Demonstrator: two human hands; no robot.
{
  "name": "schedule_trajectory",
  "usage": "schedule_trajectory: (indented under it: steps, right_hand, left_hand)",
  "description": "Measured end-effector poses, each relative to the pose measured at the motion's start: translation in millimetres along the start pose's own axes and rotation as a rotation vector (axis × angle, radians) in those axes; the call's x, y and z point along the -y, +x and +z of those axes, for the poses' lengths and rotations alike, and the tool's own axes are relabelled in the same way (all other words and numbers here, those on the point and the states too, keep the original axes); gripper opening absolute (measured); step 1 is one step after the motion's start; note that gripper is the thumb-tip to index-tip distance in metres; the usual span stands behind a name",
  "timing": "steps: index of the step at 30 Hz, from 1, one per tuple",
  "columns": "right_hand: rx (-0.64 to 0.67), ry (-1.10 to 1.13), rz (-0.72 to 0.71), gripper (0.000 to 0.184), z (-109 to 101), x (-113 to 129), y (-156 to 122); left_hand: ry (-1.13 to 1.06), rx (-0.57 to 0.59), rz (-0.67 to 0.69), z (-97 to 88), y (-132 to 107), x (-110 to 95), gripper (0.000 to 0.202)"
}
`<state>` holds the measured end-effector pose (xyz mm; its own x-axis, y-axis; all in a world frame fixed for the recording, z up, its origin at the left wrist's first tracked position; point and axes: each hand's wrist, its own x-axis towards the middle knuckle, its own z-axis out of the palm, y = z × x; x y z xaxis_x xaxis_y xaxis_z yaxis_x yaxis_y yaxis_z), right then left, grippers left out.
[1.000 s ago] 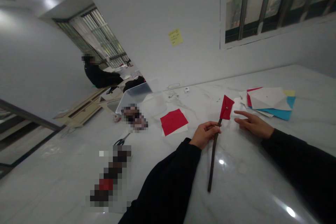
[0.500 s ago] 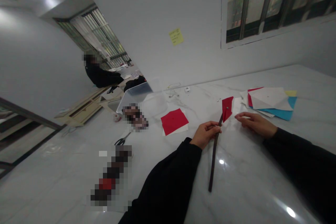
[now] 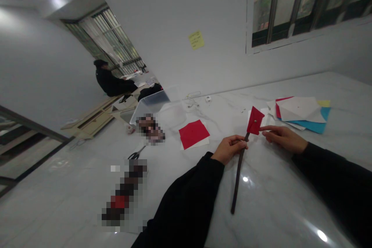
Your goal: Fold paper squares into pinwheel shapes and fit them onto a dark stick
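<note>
My left hand (image 3: 231, 149) is closed, pinching a dark brown stick (image 3: 237, 180) near its upper part. A red paper pinwheel (image 3: 254, 122) is fixed at the top of that stick by a small silvery pin. The stick's lower end slants down towards me over the white table. To the right of the pinwheel is my right hand (image 3: 283, 138), its index finger stretched out at the lower right edge of the red paper. It holds nothing, and its other fingers are partly bent.
Red paper (image 3: 194, 135) on a white sheet lies left of my hands. Coloured paper pieces (image 3: 302, 109) are stacked to the right. Scissors (image 3: 135, 155) lie on the left, and a clear plastic bin (image 3: 152, 100) stands further back. Another person (image 3: 109, 81) sits in the distance.
The red pinwheel has turned on its pin and now shows a wider face, with an edge at my right index finger. Both hands have stayed almost in place.
</note>
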<state>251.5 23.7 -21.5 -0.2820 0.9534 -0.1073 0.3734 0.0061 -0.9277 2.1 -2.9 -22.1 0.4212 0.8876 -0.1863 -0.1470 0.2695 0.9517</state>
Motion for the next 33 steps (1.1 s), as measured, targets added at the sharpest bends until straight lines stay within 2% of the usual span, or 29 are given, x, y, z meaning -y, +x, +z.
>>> schedule_trajectory:
  steps: [4,5,7,9,11,13,16,19,21,23,26,28,30,33]
  right_hand:
    - [-0.086,0.078,0.083,0.087,-1,2,-1]
    - [-0.067,0.107,0.106,0.085,-1,3,-1]
    - [0.088,0.147,0.138,0.076,2,4,-4]
    - [0.281,0.159,0.146,0.076,6,5,-6]
    - [0.339,0.164,0.127,0.073,12,5,-7]
    - [0.251,0.195,0.104,0.064,16,3,-6]
    - [0.023,0.283,0.119,0.060,14,1,-3]
    - [-0.169,0.386,0.154,0.075,6,0,0]
    - [-0.222,0.413,0.157,0.085,2,1,1]
    - [-0.151,0.356,0.149,0.083,2,3,0]
    - [0.146,0.138,0.102,0.071,5,6,-3]
    - [0.263,0.022,0.057,0.065,7,7,-5]
    - [0.256,-0.017,0.048,0.063,8,6,-5]
    - [0.133,0.014,0.101,0.060,6,1,-2]
  left_hand:
    - [0.007,-0.014,-0.005,1.1,0,-1,0.045]
    - [0.003,-0.019,-0.003,1.5,0,-1,0.045]
    - [-0.014,-0.045,0.001,2.3,0,-1,0.048]
    - [-0.036,-0.079,0.002,2.9,1,0,0.050]
    - [-0.045,-0.099,0.000,3.2,1,0,0.052]
    - [-0.043,-0.099,-0.005,3.1,2,1,0.052]
    - [-0.035,-0.091,-0.005,3.0,2,1,0.050]
    - [-0.012,-0.070,-0.005,3.1,1,-1,0.048]
    - [0.026,-0.048,-0.011,3.0,0,-2,0.047]
    - [0.057,-0.029,-0.011,2.7,-1,-2,0.047]
    - [0.046,-0.026,-0.001,2.0,-1,-2,0.047]
    - [0.028,-0.028,0.002,1.5,0,-1,0.048]
    - [0.022,-0.032,0.002,1.2,1,0,0.048]
    - [0.007,-0.044,-0.003,0.7,2,1,0.047]
